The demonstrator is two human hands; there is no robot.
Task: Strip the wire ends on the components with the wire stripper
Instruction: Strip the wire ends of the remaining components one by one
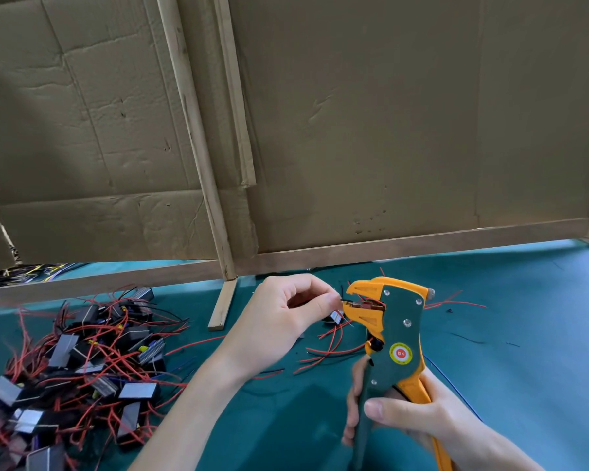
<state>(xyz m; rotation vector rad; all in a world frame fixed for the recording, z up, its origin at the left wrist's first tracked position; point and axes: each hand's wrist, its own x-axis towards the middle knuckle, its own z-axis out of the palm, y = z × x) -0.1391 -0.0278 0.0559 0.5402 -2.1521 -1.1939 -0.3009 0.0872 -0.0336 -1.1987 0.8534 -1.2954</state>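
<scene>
My right hand grips the two handles of an orange and dark green wire stripper, held upright with its jaws pointing left. My left hand pinches a thin wire end right at the stripper's jaws. A small black component hangs just below my left fingertips, mostly hidden by the hand. Red and black wires trail from it over the green mat.
A pile of black components with red and black wires lies at the left on the green mat. A cardboard wall on a wooden frame stands behind. A short wooden strip and loose wire scraps lie nearby.
</scene>
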